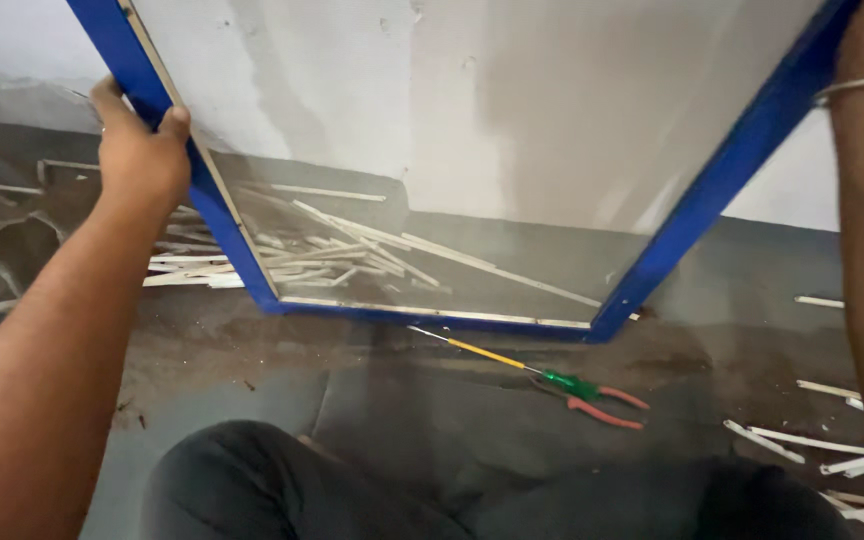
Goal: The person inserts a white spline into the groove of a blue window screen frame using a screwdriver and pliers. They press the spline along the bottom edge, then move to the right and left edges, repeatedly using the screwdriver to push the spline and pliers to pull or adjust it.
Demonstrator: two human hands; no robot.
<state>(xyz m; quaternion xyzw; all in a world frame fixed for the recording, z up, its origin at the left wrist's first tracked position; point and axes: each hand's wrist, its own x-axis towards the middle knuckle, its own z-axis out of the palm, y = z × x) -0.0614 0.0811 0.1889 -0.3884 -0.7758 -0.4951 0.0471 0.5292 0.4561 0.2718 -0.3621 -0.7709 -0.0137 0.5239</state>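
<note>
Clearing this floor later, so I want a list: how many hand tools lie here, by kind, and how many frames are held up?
Blue glazed frame, gripped by the left hand: 1
Yellow-shafted screwdriver with green handle: 1
Red-handled pliers: 1
Total: 3
The scattered pale wood strips are too many to count.

This is looking like a rough workshop or building-site room where framed panes are being worked on, rather than a lived-in home. A bare, stained grey floor is serving as the work surface, and thin pale wooden strips are lying scattered across it near the far wall, with more offcuts lying toward the right edge. A plain whitish plastered wall, patchy and unfinished, is rising behind. A yellow-handled screwdriver and red-handled pliers are lying loose on the floor just below a blue-framed glass panel that is standing on the floor.
</note>
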